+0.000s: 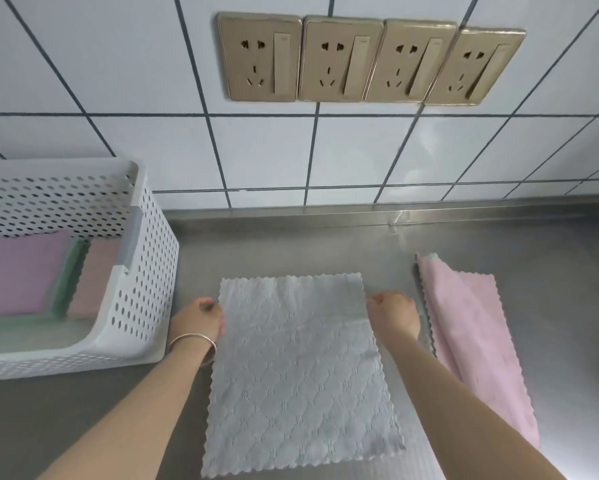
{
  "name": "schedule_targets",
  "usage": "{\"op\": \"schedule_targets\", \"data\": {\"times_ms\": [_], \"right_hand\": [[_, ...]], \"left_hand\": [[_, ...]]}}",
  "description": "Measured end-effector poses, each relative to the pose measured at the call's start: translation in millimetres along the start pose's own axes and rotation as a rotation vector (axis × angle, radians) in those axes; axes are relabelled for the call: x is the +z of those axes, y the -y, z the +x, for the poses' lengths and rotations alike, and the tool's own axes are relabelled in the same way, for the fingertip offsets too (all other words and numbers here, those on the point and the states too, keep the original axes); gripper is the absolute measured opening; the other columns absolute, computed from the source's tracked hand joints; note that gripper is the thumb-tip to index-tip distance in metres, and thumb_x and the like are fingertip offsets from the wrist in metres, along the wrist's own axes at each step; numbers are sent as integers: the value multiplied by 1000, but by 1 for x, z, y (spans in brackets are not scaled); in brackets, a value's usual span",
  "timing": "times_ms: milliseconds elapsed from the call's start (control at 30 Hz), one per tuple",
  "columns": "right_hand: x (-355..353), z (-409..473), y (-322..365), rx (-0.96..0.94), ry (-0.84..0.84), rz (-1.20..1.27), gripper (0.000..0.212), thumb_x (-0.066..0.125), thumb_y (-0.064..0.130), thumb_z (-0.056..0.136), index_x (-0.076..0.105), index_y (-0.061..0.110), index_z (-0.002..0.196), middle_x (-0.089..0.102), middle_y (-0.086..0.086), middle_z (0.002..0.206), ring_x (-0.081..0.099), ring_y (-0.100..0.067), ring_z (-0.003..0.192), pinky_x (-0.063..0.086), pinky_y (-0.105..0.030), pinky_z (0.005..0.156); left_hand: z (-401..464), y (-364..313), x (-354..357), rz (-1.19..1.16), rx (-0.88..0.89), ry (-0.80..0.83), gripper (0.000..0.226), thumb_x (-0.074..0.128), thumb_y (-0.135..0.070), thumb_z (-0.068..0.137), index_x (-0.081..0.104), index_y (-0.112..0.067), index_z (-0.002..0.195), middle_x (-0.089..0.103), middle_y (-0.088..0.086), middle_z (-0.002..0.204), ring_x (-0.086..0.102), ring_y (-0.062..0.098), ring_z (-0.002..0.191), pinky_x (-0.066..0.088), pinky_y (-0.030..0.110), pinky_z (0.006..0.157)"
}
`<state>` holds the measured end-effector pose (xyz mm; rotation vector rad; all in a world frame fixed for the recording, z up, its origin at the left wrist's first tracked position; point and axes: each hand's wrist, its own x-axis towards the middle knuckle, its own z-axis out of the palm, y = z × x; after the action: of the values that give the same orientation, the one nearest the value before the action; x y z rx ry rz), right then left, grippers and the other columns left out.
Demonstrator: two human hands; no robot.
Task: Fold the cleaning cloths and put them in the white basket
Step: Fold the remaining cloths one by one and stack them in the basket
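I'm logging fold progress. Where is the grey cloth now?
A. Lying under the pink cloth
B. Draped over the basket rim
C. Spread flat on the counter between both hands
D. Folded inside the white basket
C: the grey cloth lies unfolded on the steel counter, the left hand and right hand at its side edges.

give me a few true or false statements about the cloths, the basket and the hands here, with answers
1. The grey cloth lies spread flat on the counter. True.
2. The white basket is empty. False: folded cloths lie in it.
3. The left hand and right hand hold the grey cloth at opposite side edges. True.
4. The pink cloth lies left of the grey cloth. False: it lies to the right.
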<state>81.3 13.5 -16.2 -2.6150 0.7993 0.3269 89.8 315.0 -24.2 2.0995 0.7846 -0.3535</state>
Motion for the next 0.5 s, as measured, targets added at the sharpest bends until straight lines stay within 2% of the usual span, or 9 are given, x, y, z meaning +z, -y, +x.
{"op": "schedule_targets", "data": {"times_ms": [33, 100, 167, 233, 400, 500], "right_hand": [[1, 7, 3, 13, -31, -15, 27, 44, 21, 85, 71, 19, 90, 62, -7, 100, 51, -28, 100, 39, -29, 70], [4, 19, 10, 30, -49, -2, 28, 47, 23, 87, 70, 20, 103, 62, -6, 112, 50, -27, 109, 42, -30, 76], [8, 28, 17, 35, -41, -4, 27, 49, 26, 89, 68, 19, 106, 61, -6, 113, 48, -27, 110, 41, -30, 79], [12, 31, 23, 4, -29, -33, 25, 51, 30, 90, 69, 20, 104, 61, -6, 112, 48, -26, 110, 41, -31, 82], [22, 37, 27, 26, -53, -130, 32, 43, 33, 95, 68, 19, 110, 61, -7, 115, 49, -27, 112, 40, -35, 88], [24, 39, 24, 61, -62, -193, 36, 40, 35, 97, 62, 16, 118, 59, -7, 119, 48, -26, 115, 39, -36, 91]], "left_hand": [[5, -5, 2, 78, 15, -41, 20, 47, -21, 90, 65, -14, 95, 65, 1, 63, 58, 12, 50, 43, 19, 45], [15, -14, 7, 185, 30, -109, 25, 47, -29, 87, 68, -15, 91, 66, 0, 62, 59, 15, 52, 43, 20, 49], [19, -22, 11, 266, 46, -129, 25, 50, -31, 88, 69, -15, 88, 67, 3, 71, 60, 21, 63, 44, 23, 60], [20, -25, 14, 345, 94, -128, 26, 52, -31, 90, 71, -15, 90, 70, 9, 84, 63, 27, 76, 44, 25, 64], [30, -15, 20, 307, 73, -177, 27, 52, -34, 88, 70, -13, 89, 68, 9, 76, 63, 29, 72, 52, 31, 66], [30, -15, 18, 358, 97, -204, 26, 52, -34, 89, 69, -13, 92, 65, 9, 76, 57, 25, 68, 46, 27, 61]]}}
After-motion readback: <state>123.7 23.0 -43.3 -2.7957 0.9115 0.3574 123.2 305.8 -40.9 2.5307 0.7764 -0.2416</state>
